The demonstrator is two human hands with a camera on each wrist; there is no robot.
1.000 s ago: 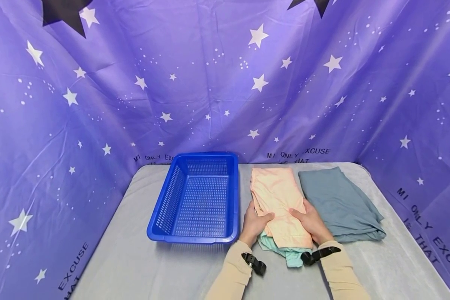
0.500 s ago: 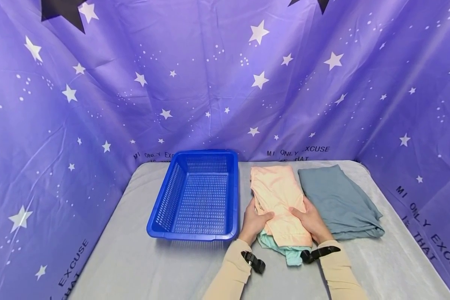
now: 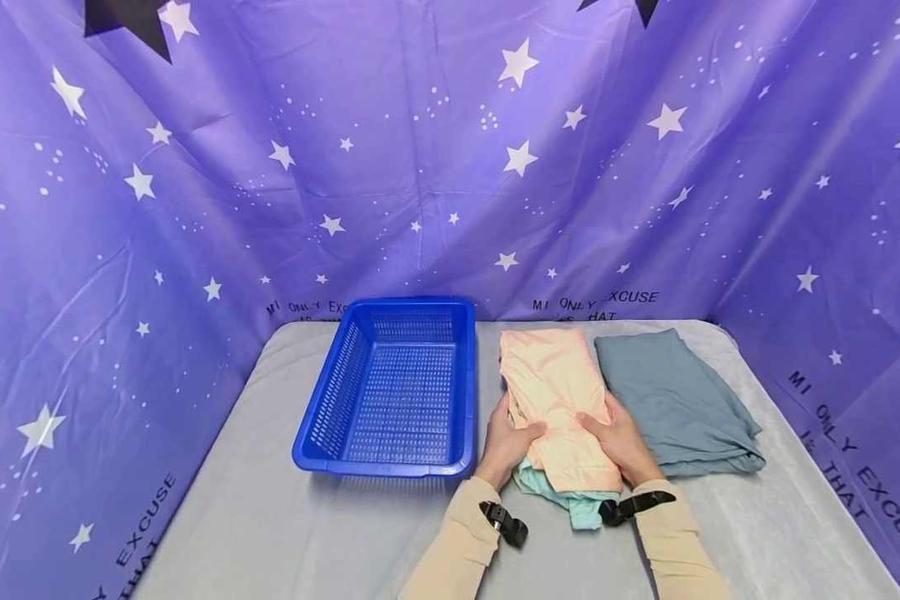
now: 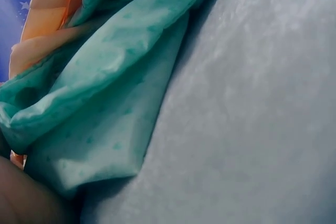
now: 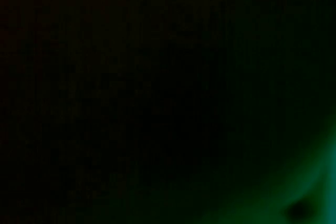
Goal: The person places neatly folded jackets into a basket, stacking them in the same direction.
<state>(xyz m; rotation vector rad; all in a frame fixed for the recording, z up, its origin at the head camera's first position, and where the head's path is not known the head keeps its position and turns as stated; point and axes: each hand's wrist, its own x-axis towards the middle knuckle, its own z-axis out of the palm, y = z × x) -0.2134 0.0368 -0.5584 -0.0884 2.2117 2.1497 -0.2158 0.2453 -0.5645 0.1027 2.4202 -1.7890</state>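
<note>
A peach folded garment (image 3: 547, 367) lies on top of a mint-green garment (image 3: 587, 510) whose lower edge sticks out at the front. My left hand (image 3: 506, 442) grips the pile's left side, thumb on the peach cloth. On the opposite side my right hand (image 3: 622, 440) holds it the same way. The other fingers are mostly hidden at the sides or under the cloth. In the left wrist view the mint cloth (image 4: 105, 135), with small darker marks, hangs in loose folds. The right wrist view is nearly black, with a green blur at lower right.
A blue perforated plastic basket (image 3: 382, 469) with nothing in it stands left of the pile. Close by on the right lies a folded grey-blue garment (image 3: 675, 400). All rest on a grey cloth-covered table (image 3: 270, 533), with a purple star-patterned curtain (image 3: 420, 167) around it.
Hands and garments hold almost the same position throughout. The whole head view has shifted very slightly.
</note>
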